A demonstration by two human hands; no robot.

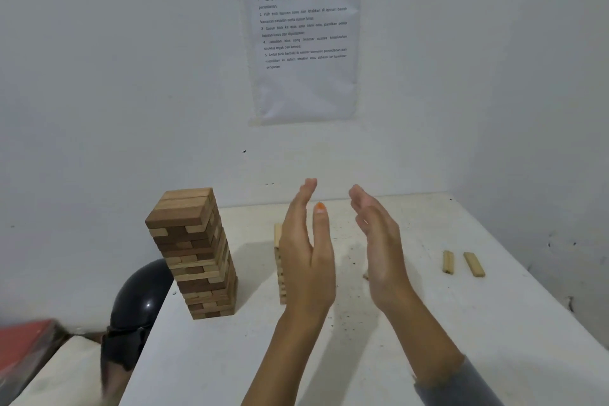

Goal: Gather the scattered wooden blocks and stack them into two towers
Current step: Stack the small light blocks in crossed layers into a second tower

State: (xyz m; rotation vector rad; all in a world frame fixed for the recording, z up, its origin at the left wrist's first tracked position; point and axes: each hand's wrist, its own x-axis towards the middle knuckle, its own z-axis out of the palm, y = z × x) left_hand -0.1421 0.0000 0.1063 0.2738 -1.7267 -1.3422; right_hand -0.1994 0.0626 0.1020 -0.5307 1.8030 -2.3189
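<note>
A tall tower of wooden blocks [197, 254] stands on the white table [494, 323] at its left edge. A second, paler tower [278, 260] rises behind my left hand [306, 257], which hides most of it. My left hand is raised with straight fingers, palm facing right, beside that tower. My right hand [379, 247] is held up opposite it, fingers straight, palm facing left; whether either palm touches the blocks is hidden. Two loose wooden blocks [463, 263] lie flat on the table to the right.
A printed instruction sheet [304, 33] hangs on the white wall behind the table. A black helmet [140, 303] sits off the table's left edge, with a red object [23, 339] at the lower left. Walls close the table at the back and right.
</note>
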